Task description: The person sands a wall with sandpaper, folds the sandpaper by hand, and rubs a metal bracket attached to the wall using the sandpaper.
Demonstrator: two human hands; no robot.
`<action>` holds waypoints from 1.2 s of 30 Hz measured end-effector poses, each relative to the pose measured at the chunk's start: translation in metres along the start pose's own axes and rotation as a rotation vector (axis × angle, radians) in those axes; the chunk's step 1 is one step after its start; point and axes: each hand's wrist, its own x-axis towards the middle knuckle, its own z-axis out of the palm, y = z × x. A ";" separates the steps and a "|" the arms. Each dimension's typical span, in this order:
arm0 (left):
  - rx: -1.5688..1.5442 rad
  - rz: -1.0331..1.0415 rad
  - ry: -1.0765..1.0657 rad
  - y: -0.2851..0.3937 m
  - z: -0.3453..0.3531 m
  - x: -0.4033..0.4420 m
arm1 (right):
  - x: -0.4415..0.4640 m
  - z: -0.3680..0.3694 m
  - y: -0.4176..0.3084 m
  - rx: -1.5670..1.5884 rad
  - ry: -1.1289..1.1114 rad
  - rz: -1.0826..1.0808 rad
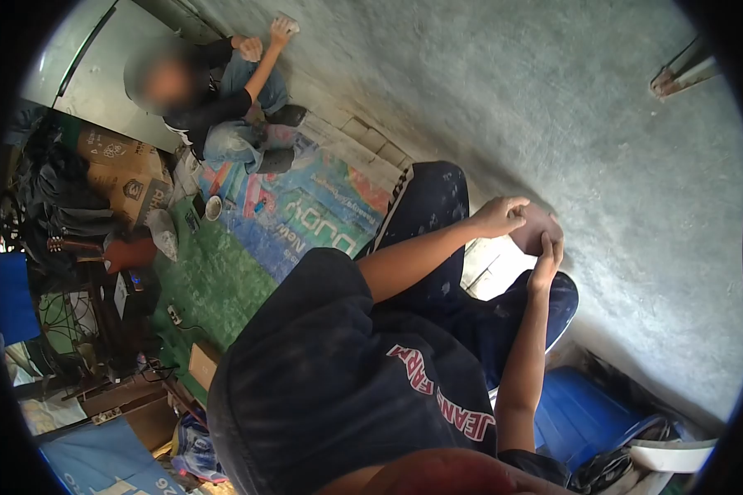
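Note:
Both my hands are in front of my bent knees, close to the grey wall (636,206). Between them is a piece of brownish sandpaper (535,232), slightly curved. My right hand (548,257) grips its lower right edge, with fingers pressed on the sheet. At its upper left edge, my left hand (501,217) is closed with the fingertips pinching the sheet. Pale dust marks my dark trousers (437,206).
Another person (215,107) sits by the wall at upper left, one raised hand holding something whitish. A printed banner (305,214) and green mat (215,289) cover the floor. A cup (214,208), cardboard boxes (128,177), a guitar (128,252) and a blue plastic container (582,417) surround me.

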 end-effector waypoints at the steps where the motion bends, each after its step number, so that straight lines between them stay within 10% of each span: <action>1: 0.036 0.053 0.009 0.002 0.002 -0.004 | -0.002 0.001 0.000 -0.012 -0.002 -0.014; 4: 0.339 -0.136 0.007 0.035 -0.002 -0.013 | -0.006 0.000 -0.010 -0.124 -0.004 -0.006; 6: 0.546 0.404 0.102 0.042 -0.004 -0.016 | -0.009 0.003 -0.009 -0.169 -0.016 -0.031; 9: 0.696 0.595 -0.031 0.048 -0.001 -0.019 | -0.015 0.005 -0.017 -0.046 -0.044 0.111; 18: 0.453 -0.267 -0.267 0.069 -0.006 -0.012 | -0.013 0.000 -0.025 0.258 0.001 0.083; 26: -0.386 -0.235 -0.313 0.029 0.015 -0.016 | -0.020 0.014 -0.028 0.178 0.041 0.147; 36: 0.058 -0.111 -0.086 0.034 0.013 -0.011 | -0.009 0.001 -0.011 0.321 0.094 0.109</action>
